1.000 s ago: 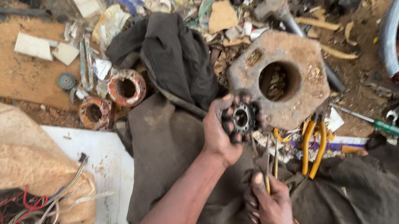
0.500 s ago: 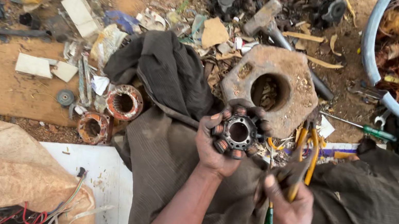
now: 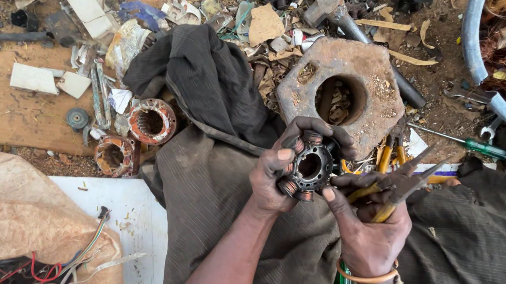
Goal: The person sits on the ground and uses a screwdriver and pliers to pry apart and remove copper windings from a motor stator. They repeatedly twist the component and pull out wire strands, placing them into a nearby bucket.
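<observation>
Fingers [image 3: 283, 155] of the left hand [image 3: 274, 178] clasp a motor stator [image 3: 309, 166] below the rusty hexagonal block [image 3: 346, 89], while the right hand [image 3: 369, 227] grips yellow-handled pliers [image 3: 391, 188] beside it.

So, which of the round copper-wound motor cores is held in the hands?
The dark motor core, gripped by the left hand. The two rusty cores lie untouched on the ground, farther left.

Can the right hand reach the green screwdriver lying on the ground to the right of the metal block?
Probably yes, but not freely. The green screwdriver lies in the open with nothing over it, up and to the right of the right hand. That hand is full, though: it grips yellow-handled pliers.
</observation>
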